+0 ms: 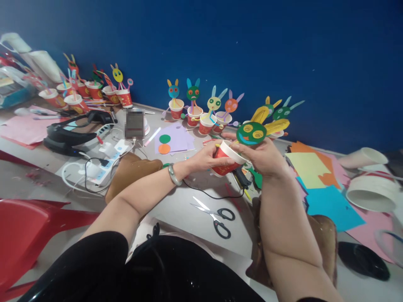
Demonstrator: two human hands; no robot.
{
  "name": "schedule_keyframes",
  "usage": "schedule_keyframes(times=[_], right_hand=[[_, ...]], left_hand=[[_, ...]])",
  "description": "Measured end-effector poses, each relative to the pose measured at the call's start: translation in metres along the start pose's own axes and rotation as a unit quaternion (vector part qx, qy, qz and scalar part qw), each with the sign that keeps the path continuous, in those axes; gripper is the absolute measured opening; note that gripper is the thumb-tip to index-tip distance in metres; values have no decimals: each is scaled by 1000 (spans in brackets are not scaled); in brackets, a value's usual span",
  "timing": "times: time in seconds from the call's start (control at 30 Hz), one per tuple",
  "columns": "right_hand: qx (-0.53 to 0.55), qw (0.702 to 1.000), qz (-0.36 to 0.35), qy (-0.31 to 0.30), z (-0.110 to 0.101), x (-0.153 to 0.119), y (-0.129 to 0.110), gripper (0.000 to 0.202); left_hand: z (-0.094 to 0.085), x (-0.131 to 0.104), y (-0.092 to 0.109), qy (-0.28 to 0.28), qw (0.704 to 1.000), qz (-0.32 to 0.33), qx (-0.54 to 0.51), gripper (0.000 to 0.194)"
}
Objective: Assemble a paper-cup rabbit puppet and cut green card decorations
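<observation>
My left hand (206,157) is closed round a red paper cup (223,164) with a white rim, tilted a little. At the cup's mouth my right hand (266,157) is closed on a paper rabbit figure (246,137). The figure has a round green face, yellow eyes, a blue mouth and long yellow ears. Its stem is mostly hidden by my fingers. Scissors (217,218) with black handles lie partly open on the table below my hands. A black glue gun (242,179) with a cable lies just under the cup.
Finished-looking rabbit cups (207,123) line the blue wall. Coloured paper sheets (330,201) and white paper cups (371,191) lie on the right. A power strip (110,161) with cables, a black headset (72,133) and a red chair (28,235) are on the left.
</observation>
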State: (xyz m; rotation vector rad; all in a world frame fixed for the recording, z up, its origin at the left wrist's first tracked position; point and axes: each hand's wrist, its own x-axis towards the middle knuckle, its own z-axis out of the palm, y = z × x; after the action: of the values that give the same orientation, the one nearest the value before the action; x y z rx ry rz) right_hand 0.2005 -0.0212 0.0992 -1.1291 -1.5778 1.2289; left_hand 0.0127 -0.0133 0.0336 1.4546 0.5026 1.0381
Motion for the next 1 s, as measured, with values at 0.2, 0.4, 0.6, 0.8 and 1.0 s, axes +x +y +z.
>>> schedule_keyframes(times=[0.2,0.4,0.6,0.8,1.0], right_hand=[[1,1000,-8,3,-5,2,4,44],[-20,1000,-14,-1,-4,0,4,42],[-76,996,-38,-34,-6,-2,-1,39],[-34,999,-33,-20,-1,1,2,36],[-60,997,-45,-20,-1,1,1,34]], left_hand=[[-1,-1,1,5,1000,0,18,80],[-3,-3,2,-15,997,-6,79,72],[-5,-2,8,-25,997,22,67,58],[-5,0,8,-21,998,31,57,53],[-9,1,-3,-31,994,38,102,68]])
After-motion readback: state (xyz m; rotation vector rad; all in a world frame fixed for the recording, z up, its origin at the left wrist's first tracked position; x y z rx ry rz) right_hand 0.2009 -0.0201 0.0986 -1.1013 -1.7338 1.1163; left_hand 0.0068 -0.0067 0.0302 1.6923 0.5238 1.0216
